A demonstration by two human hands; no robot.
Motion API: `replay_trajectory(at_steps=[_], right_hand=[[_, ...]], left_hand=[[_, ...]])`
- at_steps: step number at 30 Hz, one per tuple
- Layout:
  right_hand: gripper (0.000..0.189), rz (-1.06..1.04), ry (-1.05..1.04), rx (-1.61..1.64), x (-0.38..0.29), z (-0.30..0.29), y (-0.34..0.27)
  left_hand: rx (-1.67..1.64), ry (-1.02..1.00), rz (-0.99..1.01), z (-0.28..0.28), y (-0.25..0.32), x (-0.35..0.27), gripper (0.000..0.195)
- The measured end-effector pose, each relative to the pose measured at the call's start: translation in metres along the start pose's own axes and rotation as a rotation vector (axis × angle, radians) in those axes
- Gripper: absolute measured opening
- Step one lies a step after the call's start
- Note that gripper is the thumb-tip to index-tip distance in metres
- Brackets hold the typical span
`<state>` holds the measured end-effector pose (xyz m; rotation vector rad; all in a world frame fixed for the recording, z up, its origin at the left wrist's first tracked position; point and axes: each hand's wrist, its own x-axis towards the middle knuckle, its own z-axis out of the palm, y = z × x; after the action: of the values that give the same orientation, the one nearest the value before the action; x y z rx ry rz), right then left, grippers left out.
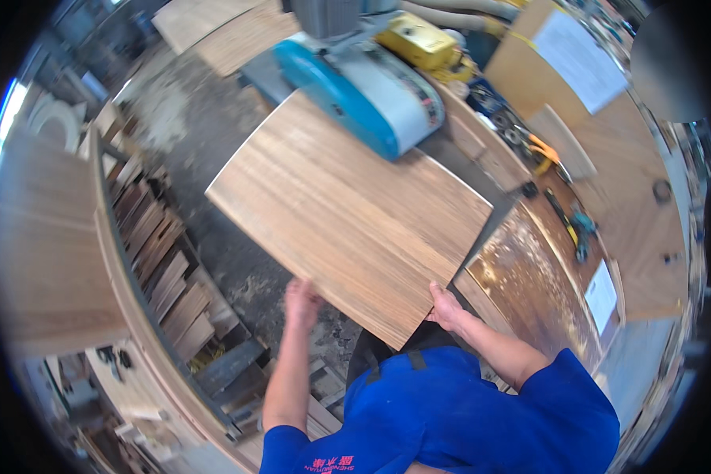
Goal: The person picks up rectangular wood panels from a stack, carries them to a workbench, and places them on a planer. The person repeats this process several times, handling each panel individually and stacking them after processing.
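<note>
A large rectangular wooden panel (355,207) with visible grain lies across the middle of the view, held between both hands. My left hand (303,303) grips its near left edge, the fingers partly hidden by the board. Near the panel's right corner my right hand (444,305) holds the edge, thumb on top and fingers beneath. The panel's far side meets a machine with a teal and white housing (355,98), which looks like a belt sander; whether the two touch cannot be told.
Wood offcuts (172,278) fill a rack at left, beside a large upright-looking board (47,237). On the right, a workbench (527,278) bears a hammer (561,216), a cordless drill (582,231) and orange-handled pliers (545,151). A yellow machine part (418,41) stands beyond the teal housing.
</note>
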<state>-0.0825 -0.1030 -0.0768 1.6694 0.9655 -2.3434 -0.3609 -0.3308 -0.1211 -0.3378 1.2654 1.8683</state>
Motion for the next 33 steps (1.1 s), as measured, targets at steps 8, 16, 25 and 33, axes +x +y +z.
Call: replay_trajectory(at_steps=[8,16,25,33], right_hand=[[0.056,0.005,-0.076,-0.137,-0.047,-0.063,0.012],[0.059,0.020,0.030,-0.468,-0.046,-0.098,-0.047],[0.066,-0.630,0.470,-1.412,-0.045,-0.129,-0.084],[0.070,-0.676,0.441,-1.612,-0.008,-0.174,-0.111]], left_hand=[[0.113,0.253,0.219,-0.051,0.103,0.078,0.035],[0.039,0.307,0.172,-0.069,0.061,-0.035,0.046],[-0.337,0.482,-0.070,-0.033,-0.108,-0.156,0.040],[-0.481,0.517,-0.382,0.057,-0.243,-0.204,0.054]])
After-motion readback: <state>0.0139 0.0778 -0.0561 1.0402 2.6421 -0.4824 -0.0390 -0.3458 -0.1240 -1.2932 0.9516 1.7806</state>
